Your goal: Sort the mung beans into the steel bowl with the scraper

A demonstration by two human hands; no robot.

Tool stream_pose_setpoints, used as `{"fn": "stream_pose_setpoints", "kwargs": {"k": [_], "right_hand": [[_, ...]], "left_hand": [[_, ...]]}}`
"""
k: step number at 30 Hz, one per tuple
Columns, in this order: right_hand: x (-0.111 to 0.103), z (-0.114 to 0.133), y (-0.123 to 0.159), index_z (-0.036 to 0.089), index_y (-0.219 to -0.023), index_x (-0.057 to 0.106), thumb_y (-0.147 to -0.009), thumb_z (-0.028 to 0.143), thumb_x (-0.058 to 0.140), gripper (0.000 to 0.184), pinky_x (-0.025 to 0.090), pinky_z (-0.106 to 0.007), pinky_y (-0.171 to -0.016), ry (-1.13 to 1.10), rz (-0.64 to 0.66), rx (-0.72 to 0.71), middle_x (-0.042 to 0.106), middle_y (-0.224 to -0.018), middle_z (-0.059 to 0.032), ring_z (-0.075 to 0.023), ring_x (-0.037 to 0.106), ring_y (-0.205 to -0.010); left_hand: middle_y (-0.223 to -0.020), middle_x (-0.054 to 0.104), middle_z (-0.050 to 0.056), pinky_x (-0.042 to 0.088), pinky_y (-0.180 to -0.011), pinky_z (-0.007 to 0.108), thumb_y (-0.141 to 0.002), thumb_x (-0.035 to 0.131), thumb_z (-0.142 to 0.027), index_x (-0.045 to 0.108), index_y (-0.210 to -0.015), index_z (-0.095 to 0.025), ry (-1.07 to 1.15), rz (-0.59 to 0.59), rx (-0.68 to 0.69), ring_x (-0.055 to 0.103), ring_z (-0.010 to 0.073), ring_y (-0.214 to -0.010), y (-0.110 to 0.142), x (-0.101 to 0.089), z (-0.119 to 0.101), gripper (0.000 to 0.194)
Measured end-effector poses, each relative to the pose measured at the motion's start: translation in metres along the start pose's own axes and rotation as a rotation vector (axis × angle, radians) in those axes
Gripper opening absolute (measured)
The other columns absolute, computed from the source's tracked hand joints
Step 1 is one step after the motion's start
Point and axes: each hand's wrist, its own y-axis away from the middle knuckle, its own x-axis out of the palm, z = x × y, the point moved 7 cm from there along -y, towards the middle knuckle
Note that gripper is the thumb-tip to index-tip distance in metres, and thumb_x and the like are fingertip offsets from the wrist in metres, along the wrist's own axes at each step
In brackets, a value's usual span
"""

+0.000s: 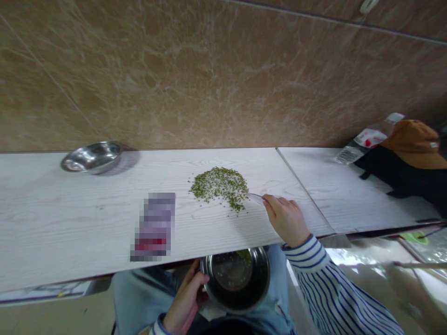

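Small green beans (220, 182), like mung beans, lie scattered in a loose patch on the white wood-grain table. My right hand (287, 218) is closed around the handle of a spoon (255, 197), whose far end touches the right side of the patch. Below the table's front edge, my left hand (190, 294) grips the left rim of a steel bowl (237, 302). The bowl is over my lap, just under the edge, and some green beans show inside near its far side. Part of its rim is hidden by the tabletop.
A shallow metal bowl (92, 158) stands at the back left by the marbled wall. Nearer, a pixelated flat object (155, 225) lies left of the beans. On the right are a plastic bottle (370, 139), a brown cap (415, 144) and dark cloth (394, 174). A seam crosses the tabletop.
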Motion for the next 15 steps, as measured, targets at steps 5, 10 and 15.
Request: {"fn": "stream_pose_setpoints", "kwargs": {"k": [5,10,15], "right_hand": [[-0.002,0.003,0.014,0.022,-0.104,0.058,-0.092,0.027,0.04,0.022,0.033,-0.027,-0.073,-0.094,0.02,-0.072,0.069,-0.086,-0.0023,-0.0153,0.061,-0.081],[-0.003,0.002,0.022,0.022,-0.104,0.058,-0.092,0.027,0.041,0.021,0.033,-0.028,-0.074,-0.107,0.044,-0.098,0.068,-0.087,-0.0017,-0.015,0.061,-0.081],[-0.006,0.006,0.023,0.021,-0.102,0.059,-0.091,0.025,0.041,0.021,0.034,-0.028,-0.074,-0.095,0.05,-0.112,0.069,-0.084,-0.0023,-0.0148,0.061,-0.08]], "left_hand": [[-0.085,0.068,0.002,0.043,-0.056,0.028,-0.067,0.056,-0.02,0.044,-0.125,-0.022,-0.024,-0.005,-0.009,0.06,0.0183,-0.072,0.001,0.0,0.0,0.059],[-0.084,0.067,0.003,0.044,-0.057,0.029,-0.065,0.056,-0.021,0.05,-0.12,-0.021,-0.029,-0.008,0.009,0.061,0.02,-0.075,0.002,0.003,-0.003,0.055],[-0.087,0.067,0.003,0.043,-0.057,0.028,-0.065,0.057,-0.02,0.048,-0.121,-0.022,-0.022,0.004,-0.014,0.059,0.0177,-0.071,0.002,0.004,-0.001,0.057]]}}
